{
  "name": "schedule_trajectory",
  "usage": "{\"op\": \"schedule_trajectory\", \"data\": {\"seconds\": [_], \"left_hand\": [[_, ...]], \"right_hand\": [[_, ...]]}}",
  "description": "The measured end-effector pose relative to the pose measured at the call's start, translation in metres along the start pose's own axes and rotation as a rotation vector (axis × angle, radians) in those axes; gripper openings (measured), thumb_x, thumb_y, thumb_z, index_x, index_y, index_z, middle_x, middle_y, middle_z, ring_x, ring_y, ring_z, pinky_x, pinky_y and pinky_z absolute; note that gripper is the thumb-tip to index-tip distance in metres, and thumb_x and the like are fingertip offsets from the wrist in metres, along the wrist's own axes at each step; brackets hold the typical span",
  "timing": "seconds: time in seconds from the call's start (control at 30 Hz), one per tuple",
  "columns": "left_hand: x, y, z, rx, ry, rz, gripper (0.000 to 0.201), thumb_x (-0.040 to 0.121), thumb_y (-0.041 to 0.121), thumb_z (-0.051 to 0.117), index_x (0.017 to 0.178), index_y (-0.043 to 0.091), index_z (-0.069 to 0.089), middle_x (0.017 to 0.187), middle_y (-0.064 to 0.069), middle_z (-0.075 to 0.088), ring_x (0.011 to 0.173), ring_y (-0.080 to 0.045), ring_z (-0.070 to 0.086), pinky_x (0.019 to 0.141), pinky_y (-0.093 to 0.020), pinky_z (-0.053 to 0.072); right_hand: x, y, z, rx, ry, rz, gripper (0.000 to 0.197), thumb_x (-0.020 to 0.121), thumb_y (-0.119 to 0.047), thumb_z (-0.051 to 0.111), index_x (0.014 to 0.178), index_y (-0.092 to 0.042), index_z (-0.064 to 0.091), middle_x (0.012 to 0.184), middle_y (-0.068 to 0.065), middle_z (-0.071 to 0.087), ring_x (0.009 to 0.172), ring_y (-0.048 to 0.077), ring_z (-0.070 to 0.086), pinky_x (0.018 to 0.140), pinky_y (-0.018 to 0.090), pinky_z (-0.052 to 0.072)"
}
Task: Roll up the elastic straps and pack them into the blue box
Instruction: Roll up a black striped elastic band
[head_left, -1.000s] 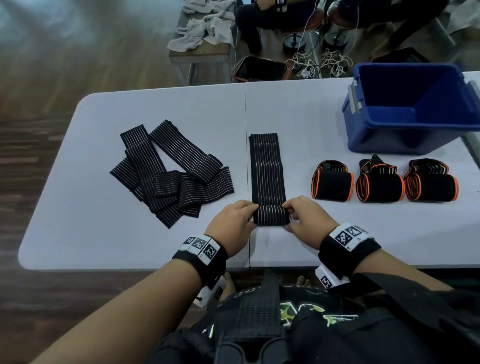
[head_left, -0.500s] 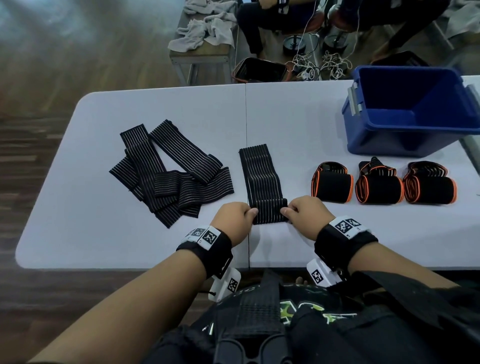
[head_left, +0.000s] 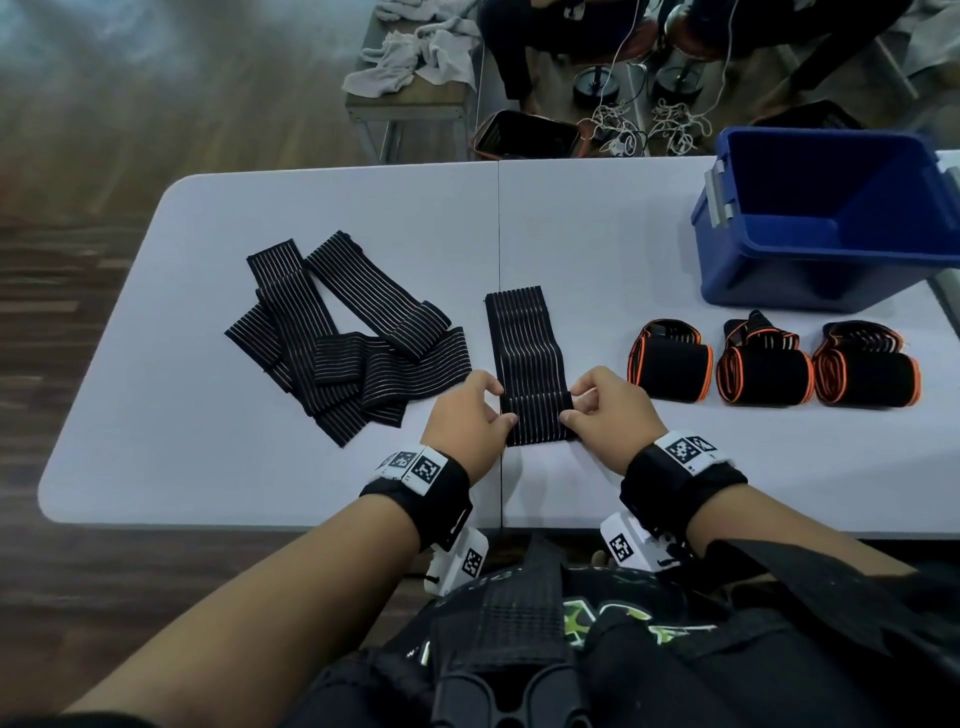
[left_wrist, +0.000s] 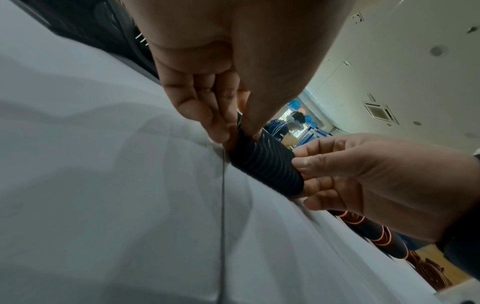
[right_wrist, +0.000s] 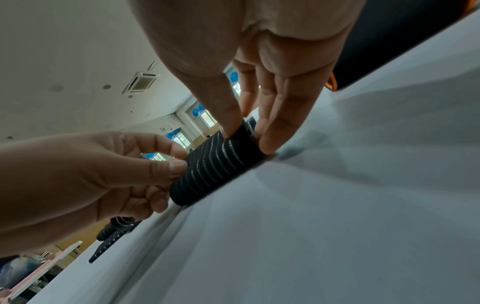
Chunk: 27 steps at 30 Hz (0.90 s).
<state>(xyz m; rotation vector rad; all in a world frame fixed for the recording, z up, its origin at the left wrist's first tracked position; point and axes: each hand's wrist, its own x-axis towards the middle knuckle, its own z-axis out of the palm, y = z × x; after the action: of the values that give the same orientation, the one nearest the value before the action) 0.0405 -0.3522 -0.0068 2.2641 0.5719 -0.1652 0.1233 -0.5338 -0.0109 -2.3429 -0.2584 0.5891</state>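
Observation:
A black striped elastic strap (head_left: 525, 343) lies lengthwise at the table's middle, its near end wound into a small roll (head_left: 539, 419) (left_wrist: 265, 162) (right_wrist: 215, 166). My left hand (head_left: 467, 415) pinches the roll's left end between thumb and fingers, and my right hand (head_left: 605, 410) pinches its right end. A heap of several flat striped straps (head_left: 343, 338) lies to the left. Three rolled black straps with orange edges (head_left: 670, 358) (head_left: 763, 366) (head_left: 865, 366) sit in a row on the right, in front of the open blue box (head_left: 831, 223), which shows nothing inside.
The white folding table (head_left: 260, 467) has a centre seam running under the strap. Beyond its far edge stand a bench with grey cloths (head_left: 415, 57), a dark tray (head_left: 524, 135), cables and seated people's legs.
The strap has been rolled further from its near end, so its flat part is shorter and has slid toward me. Both hands stayed at the roll's ends, turning it.

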Motion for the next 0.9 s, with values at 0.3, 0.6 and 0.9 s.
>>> {"op": "schedule_trajectory", "data": {"seconds": [0.3,0.6,0.9], "left_hand": [[-0.004,-0.005,0.001,0.156,-0.008,0.151,0.025,0.098,0.024,0.057,0.122,0.020,0.064,0.096,0.004,0.073,0.093,-0.017,0.066,0.088,-0.034,0.053],[-0.003,-0.018,0.004,0.225,-0.073,0.153,0.048,0.092,0.035,0.067,0.138,0.025,0.057,0.113,0.000,0.050,0.103,-0.020,0.055,0.093,-0.037,0.051],[0.003,-0.008,0.003,0.077,-0.094,-0.021,0.034,0.101,0.045,0.051,0.105,0.016,0.069,0.087,0.004,0.061,0.089,-0.018,0.058,0.076,-0.027,0.040]], "right_hand": [[-0.013,0.000,0.000,-0.061,-0.046,-0.077,0.031,0.093,-0.014,0.057,0.122,-0.024,0.057,0.087,-0.005,0.068,0.083,0.012,0.065,0.082,0.031,0.053],[-0.006,-0.001,-0.001,-0.330,-0.206,-0.120,0.044,0.088,-0.022,0.062,0.132,-0.019,0.057,0.115,0.004,0.053,0.100,0.021,0.056,0.088,0.030,0.045],[-0.005,-0.012,0.004,-0.284,-0.096,-0.005,0.034,0.100,-0.035,0.050,0.072,-0.016,0.056,0.075,0.001,0.058,0.074,0.021,0.054,0.062,0.030,0.036]]}}
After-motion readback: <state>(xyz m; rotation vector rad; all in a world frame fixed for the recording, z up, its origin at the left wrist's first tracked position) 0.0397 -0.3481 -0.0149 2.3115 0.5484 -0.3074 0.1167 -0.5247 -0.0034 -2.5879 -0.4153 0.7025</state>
